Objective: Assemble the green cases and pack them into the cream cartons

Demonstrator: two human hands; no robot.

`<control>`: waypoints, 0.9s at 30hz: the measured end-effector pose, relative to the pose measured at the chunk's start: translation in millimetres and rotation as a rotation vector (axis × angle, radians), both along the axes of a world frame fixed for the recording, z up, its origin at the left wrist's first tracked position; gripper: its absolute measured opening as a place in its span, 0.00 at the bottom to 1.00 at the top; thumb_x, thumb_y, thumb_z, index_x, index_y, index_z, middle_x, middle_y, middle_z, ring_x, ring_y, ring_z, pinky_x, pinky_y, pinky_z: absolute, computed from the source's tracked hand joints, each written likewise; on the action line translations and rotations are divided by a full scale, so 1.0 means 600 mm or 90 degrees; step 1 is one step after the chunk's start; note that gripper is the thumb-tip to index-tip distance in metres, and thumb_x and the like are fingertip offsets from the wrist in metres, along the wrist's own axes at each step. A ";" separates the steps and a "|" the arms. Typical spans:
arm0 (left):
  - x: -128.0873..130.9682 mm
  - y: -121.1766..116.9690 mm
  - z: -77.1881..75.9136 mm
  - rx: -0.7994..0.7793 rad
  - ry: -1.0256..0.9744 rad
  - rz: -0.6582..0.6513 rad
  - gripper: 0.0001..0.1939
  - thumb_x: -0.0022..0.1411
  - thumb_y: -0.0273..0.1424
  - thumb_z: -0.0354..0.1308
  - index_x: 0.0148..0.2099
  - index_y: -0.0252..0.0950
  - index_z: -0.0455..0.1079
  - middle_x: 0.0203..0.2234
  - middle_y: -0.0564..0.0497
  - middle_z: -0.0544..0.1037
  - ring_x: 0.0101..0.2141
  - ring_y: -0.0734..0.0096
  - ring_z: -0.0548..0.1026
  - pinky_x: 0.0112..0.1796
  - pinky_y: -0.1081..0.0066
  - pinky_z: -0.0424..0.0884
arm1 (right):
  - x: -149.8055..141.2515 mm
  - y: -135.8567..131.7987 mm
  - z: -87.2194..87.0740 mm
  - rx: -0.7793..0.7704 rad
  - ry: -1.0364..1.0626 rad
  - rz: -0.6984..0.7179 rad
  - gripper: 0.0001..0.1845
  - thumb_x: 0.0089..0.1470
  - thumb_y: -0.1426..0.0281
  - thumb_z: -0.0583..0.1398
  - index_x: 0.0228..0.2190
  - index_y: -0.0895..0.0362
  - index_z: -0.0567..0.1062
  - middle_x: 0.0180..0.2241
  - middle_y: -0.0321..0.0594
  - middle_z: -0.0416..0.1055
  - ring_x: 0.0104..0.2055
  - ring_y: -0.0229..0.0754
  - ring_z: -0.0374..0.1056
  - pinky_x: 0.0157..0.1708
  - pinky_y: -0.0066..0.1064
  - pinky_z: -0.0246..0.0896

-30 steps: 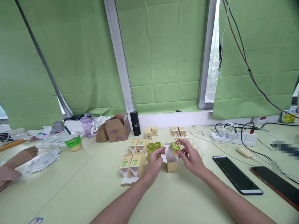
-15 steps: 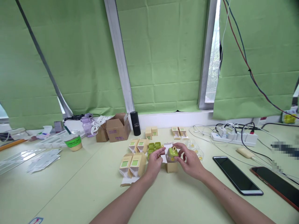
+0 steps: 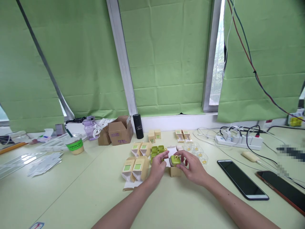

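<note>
A small cardboard box (image 3: 175, 172) stands with its white flap (image 3: 172, 150) raised at the back. In its opening sits a small green case (image 3: 175, 160) with a pale loop on top. My right hand (image 3: 194, 168) pinches this case from the right, thumb in front and fingers behind. My left hand (image 3: 157, 165) is closed at the box's left side, fingers against the flap and box edge; its exact grip is partly hidden. Behind my left hand, several green cups (image 3: 157, 149) are grouped together. More small boxes (image 3: 140, 166) with green windows stand to the left.
Clear plastic domes (image 3: 195, 148) with yellow bits lie right of the hands. Farther right are a phone (image 3: 241, 178), a second phone (image 3: 281, 187) and a power strip (image 3: 240, 141) with cables. Small boxes (image 3: 183, 136), a black bottle (image 3: 138, 126) and a carton (image 3: 119, 132) stand behind.
My right hand has moved slightly down with the green case, which now sits lower in the box opening. My left hand has stayed almost still.
</note>
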State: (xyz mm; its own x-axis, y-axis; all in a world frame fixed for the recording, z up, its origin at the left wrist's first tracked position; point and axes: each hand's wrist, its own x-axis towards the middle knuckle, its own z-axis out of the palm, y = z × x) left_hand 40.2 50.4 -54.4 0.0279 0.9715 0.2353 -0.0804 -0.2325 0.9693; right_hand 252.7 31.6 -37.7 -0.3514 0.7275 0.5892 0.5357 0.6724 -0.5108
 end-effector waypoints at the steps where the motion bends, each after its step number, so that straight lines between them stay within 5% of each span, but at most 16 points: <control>1: 0.000 0.000 -0.001 0.001 0.002 -0.002 0.34 0.45 0.16 0.55 0.54 0.33 0.82 0.48 0.41 0.85 0.54 0.54 0.80 0.61 0.53 0.72 | 0.000 0.000 -0.001 0.000 0.000 0.002 0.14 0.61 0.67 0.62 0.48 0.49 0.73 0.39 0.39 0.77 0.38 0.47 0.73 0.36 0.37 0.68; 11: 0.002 -0.001 -0.001 0.010 0.013 -0.001 0.34 0.45 0.16 0.55 0.54 0.34 0.82 0.52 0.41 0.84 0.55 0.54 0.79 0.62 0.52 0.71 | -0.008 -0.003 -0.006 0.011 0.001 0.018 0.03 0.67 0.67 0.57 0.42 0.50 0.71 0.39 0.41 0.76 0.36 0.47 0.69 0.38 0.38 0.68; 16: 0.004 -0.003 0.001 0.010 0.017 0.003 0.34 0.45 0.16 0.55 0.55 0.34 0.82 0.52 0.41 0.84 0.54 0.55 0.80 0.62 0.52 0.71 | -0.016 0.000 -0.006 0.023 0.022 0.011 0.08 0.71 0.67 0.53 0.40 0.50 0.72 0.41 0.42 0.77 0.40 0.49 0.71 0.40 0.40 0.68; 21: 0.004 -0.003 -0.001 0.004 0.008 0.000 0.34 0.45 0.16 0.55 0.55 0.34 0.82 0.52 0.41 0.84 0.54 0.55 0.79 0.61 0.52 0.72 | -0.019 0.006 -0.010 -0.021 0.088 0.016 0.07 0.67 0.66 0.58 0.36 0.51 0.74 0.47 0.43 0.75 0.33 0.43 0.70 0.34 0.37 0.68; 27: 0.004 -0.003 -0.002 0.006 0.003 0.006 0.33 0.45 0.17 0.56 0.55 0.34 0.82 0.52 0.41 0.84 0.54 0.55 0.79 0.61 0.54 0.72 | -0.029 0.012 -0.012 -0.106 0.161 -0.013 0.06 0.59 0.68 0.61 0.31 0.52 0.79 0.41 0.42 0.72 0.33 0.43 0.68 0.31 0.35 0.65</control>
